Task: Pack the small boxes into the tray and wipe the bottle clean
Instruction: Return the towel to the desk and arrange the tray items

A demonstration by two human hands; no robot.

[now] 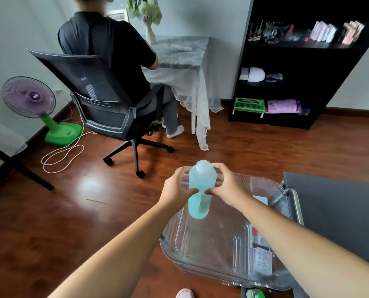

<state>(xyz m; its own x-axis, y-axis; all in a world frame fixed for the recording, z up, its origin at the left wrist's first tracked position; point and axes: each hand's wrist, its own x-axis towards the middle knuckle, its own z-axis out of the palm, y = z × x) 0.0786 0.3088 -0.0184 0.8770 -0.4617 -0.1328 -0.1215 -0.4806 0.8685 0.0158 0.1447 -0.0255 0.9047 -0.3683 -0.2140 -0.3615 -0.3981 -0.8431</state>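
Teal bottle (201, 181) | left hand (176, 189), right hand (229, 184) fingers (219, 169) gripping | clear tray (200, 244) beneath; chair (106, 100) ahead

Counted one teal bottle (201, 183); two hands, one left hand (176, 189) and one right hand (228, 186); one clear tray (200, 244); small boxes (263, 260) inside, too blurred to number; one office chair (101, 100); one seated person (106, 44); one purple fan (28, 96); one vase (150, 33); one black shelf unit (308, 59), with one green basket (249, 105) and one rolled purple towel (283, 106).
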